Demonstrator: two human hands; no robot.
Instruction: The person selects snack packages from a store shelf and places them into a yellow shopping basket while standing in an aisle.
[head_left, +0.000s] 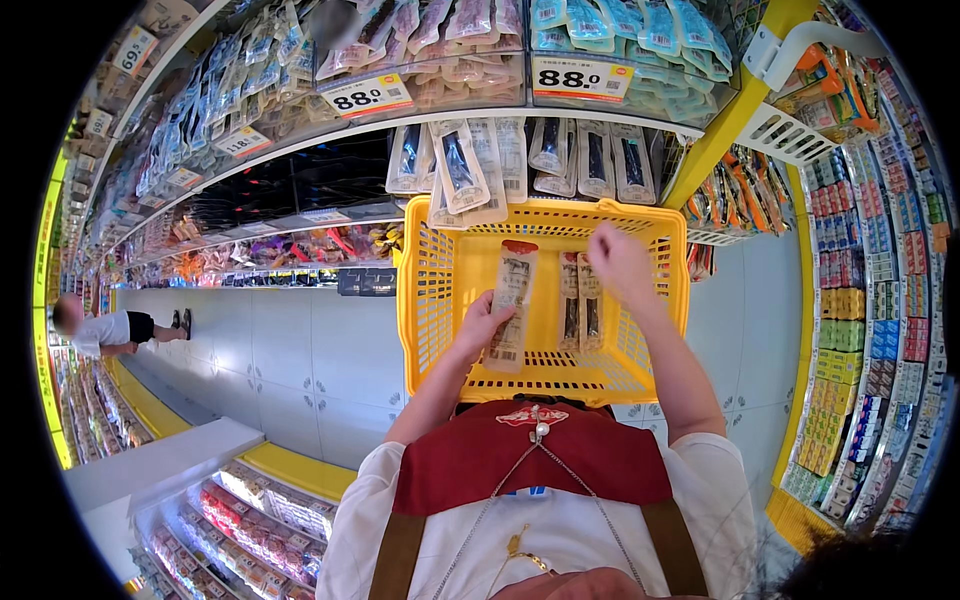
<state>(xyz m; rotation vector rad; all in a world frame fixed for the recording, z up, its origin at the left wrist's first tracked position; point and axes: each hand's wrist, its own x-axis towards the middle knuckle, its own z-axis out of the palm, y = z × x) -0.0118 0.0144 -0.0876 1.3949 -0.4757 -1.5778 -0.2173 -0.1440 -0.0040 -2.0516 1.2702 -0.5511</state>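
Note:
My left hand (484, 326) grips the lower part of a long, narrow snack packet (517, 277). This packet has a red top and printed writing, and it is held over the inside of a yellow plastic shopping basket (544, 390). Two similar packets with dark contents, a left one (569, 304) and a right one (591, 307), lie side by side in the basket. My right hand (619, 262) is over the basket's right half, slightly blurred, with its fingers curled close to the top of the right packet. Whether it holds anything is hidden.
Vacuum packs (461, 169) hang over the basket's far rim from a shelf. Above them, clear bins (465, 75) hold more packets. A yellow post (716, 112) stands at right, beside an aisle shelf (836, 300). A person (112, 330) stands down the left aisle.

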